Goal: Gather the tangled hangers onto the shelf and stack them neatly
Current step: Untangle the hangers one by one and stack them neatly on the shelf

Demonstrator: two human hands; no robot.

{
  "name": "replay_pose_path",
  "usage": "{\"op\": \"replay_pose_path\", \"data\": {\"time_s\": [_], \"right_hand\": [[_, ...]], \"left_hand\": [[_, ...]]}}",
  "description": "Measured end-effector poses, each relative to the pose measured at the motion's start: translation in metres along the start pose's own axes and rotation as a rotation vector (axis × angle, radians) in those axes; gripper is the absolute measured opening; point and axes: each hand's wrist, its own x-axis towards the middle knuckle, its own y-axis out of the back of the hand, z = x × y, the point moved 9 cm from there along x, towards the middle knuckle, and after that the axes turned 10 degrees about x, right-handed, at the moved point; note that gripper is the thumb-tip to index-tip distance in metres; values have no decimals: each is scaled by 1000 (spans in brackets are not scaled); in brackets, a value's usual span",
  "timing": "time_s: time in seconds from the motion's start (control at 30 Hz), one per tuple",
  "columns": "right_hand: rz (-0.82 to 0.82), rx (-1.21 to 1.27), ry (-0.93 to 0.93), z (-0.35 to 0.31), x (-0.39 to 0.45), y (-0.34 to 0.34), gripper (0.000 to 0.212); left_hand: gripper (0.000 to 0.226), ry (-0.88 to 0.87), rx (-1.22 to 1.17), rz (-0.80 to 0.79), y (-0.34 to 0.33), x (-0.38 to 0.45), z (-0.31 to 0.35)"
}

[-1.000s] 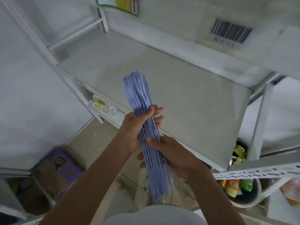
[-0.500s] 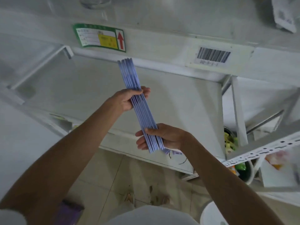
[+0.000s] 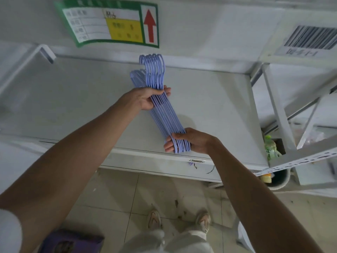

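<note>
Gripping hangers (image 3: pixel 165 114) | left hand (image 3: pixel 145 99), right hand (image 3: pixel 189 141) | above shelf (image 3: pixel 73 99)

Red arrow on green label (image 3: pixel 111 22)

- The hangers (image 3: pixel 165 114) are thin, pale lavender-blue pieces, gathered into one tight, aligned bundle rather than a tangle.
- Their hooks fan slightly at the bundle's 12 o'clock end, curved tips side by side near the rear edge of the shelf; a rounded shoulder end pokes out just to the 9 o'clock side of the hooks.
- The bundle slants from the hooks at 12 o'clock down toward 5 o'clock, where the rounded ends line up close to the front lip.
- The shelf (image 3: pixel 82 99) is a flat, pale grey metal board with a raised front edge; the bundle lies over its middle.
</note>
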Motion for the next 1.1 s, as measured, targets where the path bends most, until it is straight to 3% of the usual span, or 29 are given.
{"op": "replay_pose_path", "data": {"time_s": [0.33,0.63,0.77,0.9,1.1], "right_hand": [[-94,1,50,9,7,6,28],[-280,-245,-149,-6,-13,15,27],[-227,-235,-184,-25,-32,37,32],[-126,-173,-69,-54,-29,37,43],[-42,-338,-107,-85,-36,49,33]], "left_hand": [[19,-59,-24,-78,-5,-2,-8],[14,-12,82,-85,-29,-7,-26],[17,-75,-51,-40,-48,-10,-33],[20,-118,-147,17,-74,-16,-43],[20,-119,13,27,-106,-16,-54]]}}
